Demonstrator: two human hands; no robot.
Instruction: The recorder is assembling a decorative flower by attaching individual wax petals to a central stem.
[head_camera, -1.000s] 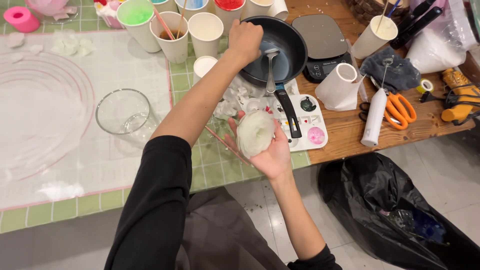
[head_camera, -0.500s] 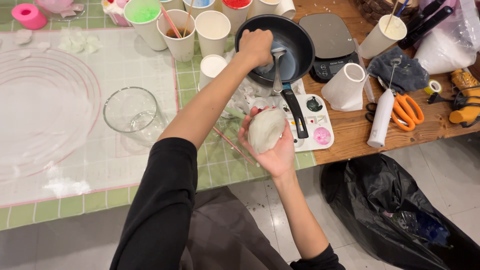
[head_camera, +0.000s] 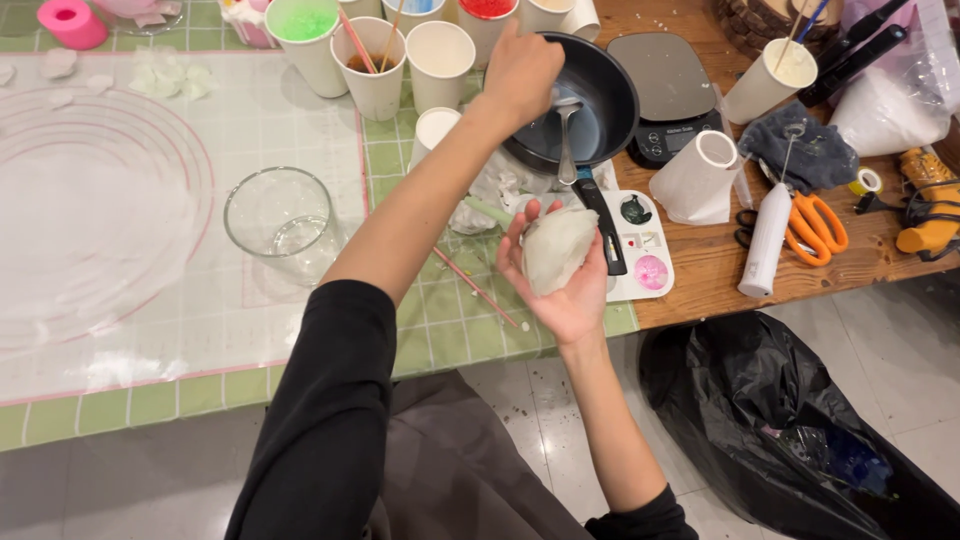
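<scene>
Cupping a pale, rounded lump (head_camera: 556, 248) in the right hand (head_camera: 560, 285), the person has the fingers (head_camera: 510, 255) curled narrowly around it, palm up, just off the table (head_camera: 440, 320) edge. The left hand (head_camera: 520, 70) reaches ahead over the dark pan (head_camera: 612, 95), fingers closed on the top of a metal spoon (head_camera: 567, 140) whose bowl dips inside. The work looks to be at the scooping stage; next, the spoon likely needs lifting level and bringing back to the lump without spilling.
</scene>
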